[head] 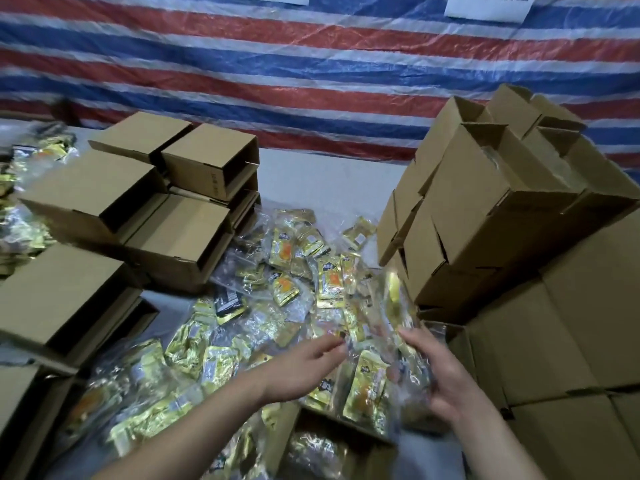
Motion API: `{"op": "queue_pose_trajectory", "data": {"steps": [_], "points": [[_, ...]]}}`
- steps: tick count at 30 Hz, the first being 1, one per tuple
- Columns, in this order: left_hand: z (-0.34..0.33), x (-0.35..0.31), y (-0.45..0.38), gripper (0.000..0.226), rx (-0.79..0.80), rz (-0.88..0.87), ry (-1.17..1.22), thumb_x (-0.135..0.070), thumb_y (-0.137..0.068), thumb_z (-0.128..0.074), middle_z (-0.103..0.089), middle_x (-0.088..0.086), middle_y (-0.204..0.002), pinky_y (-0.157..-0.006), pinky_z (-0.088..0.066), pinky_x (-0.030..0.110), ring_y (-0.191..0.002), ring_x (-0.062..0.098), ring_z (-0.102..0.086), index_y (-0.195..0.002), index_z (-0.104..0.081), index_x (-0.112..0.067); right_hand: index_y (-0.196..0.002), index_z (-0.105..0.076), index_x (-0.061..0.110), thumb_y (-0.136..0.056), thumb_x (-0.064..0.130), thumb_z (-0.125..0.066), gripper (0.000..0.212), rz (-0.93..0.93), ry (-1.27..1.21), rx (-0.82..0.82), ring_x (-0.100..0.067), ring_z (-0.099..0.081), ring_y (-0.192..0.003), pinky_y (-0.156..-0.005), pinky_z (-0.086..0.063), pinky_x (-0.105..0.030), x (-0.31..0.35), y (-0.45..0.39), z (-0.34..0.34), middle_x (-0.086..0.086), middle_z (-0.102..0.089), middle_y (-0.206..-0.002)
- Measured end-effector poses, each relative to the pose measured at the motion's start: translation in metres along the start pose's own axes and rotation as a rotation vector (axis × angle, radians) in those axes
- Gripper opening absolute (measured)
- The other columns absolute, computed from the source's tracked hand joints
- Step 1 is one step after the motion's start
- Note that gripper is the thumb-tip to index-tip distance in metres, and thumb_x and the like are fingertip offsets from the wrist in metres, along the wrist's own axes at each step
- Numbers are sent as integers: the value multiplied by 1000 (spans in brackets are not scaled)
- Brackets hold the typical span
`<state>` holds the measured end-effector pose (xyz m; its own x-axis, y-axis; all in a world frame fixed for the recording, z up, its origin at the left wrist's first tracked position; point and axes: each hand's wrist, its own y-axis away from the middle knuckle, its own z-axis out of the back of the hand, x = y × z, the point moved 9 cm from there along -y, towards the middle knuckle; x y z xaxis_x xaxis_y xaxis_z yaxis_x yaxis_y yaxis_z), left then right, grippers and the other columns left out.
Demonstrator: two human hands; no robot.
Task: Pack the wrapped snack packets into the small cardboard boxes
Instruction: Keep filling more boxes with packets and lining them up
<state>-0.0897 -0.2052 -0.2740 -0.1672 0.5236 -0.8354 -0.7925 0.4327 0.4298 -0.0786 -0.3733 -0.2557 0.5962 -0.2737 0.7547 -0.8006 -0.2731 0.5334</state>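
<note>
A pale worktop (322, 174) runs up to a wall hung with a red, white and blue striped tarpaulin (311, 74), on which two white paper sheets (488, 6) are fixed near the top. Brown cardboard boxes crowd the surface: an open, empty stack on the left (145, 199) lying on their sides, and a taller pile on the right (491, 216) with flaps standing up, resting against larger cartons (571, 341). Between them lies a loose heap of snack packets (294, 271), shiny gold foil with orange prints, many bundled inside clear plastic bags. The right hand (446, 372) curls its grip round one such clear bag of packets (384, 344), holding it upright just above an open small box (332, 441) at the near edge, which already has a wrapped bundle in it. The left hand (304, 365) reaches toward the same bag with fingers loosely extended; its fingertips seem to touch the plastic, though motion blur makes that uncertain. More gold packets (31, 188) lie at the far left edge.
</note>
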Motion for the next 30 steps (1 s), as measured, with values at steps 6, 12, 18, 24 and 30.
{"op": "queue_pose_trajectory", "data": {"steps": [6,12,18,24,30], "points": [[-39,72,20,40,84,0,-394,-47,-103,-46,-59,-5,-132,-102,-45,32,-115,13,-56,-137,-50,-27,-125,-53,60,-47,60,-90,87,123,679,165,11,-44,-130,-102,-42,-13,-12,19,-7,31,-42,-142],[-31,110,13,17,-76,61,-57,-39,-105,-42,-63,-13,-116,-97,-47,27,-110,10,-59,-110,-58,-43,-138,-47,54,-75,32,-82,75,-58,1100,438,14,-53,-115,-93,-40,-6,-72,25,-24,28,-50,-136],[-31,115,10,19,-140,53,-37,-44,-103,-46,-67,-9,-99,-93,-50,36,-95,9,-62,-100,-62,-33,-138,-33,56,-73,53,-60,71,-74,1688,494,-18,-62,-105,-91,-52,-34,-116,4,-38,6,-64,-123],[-28,106,8,23,-196,51,-104,-41,-105,-43,-67,-4,-97,-88,-50,37,-93,13,-61,-101,-61,-28,-154,-28,32,-99,45,-52,61,-85,1877,515,-40,-53,-120,-100,-43,-41,-184,-39,-34,-21,-51,-132],[-31,105,10,24,-225,29,-130,-41,-105,-42,-66,-9,-90,-81,-49,31,-85,6,-60,-99,-61,-28,-141,-49,32,-102,38,-42,40,122,1617,409,-26,-50,-122,-105,-41,-35,-162,-20,-33,-6,-51,-134]]}}
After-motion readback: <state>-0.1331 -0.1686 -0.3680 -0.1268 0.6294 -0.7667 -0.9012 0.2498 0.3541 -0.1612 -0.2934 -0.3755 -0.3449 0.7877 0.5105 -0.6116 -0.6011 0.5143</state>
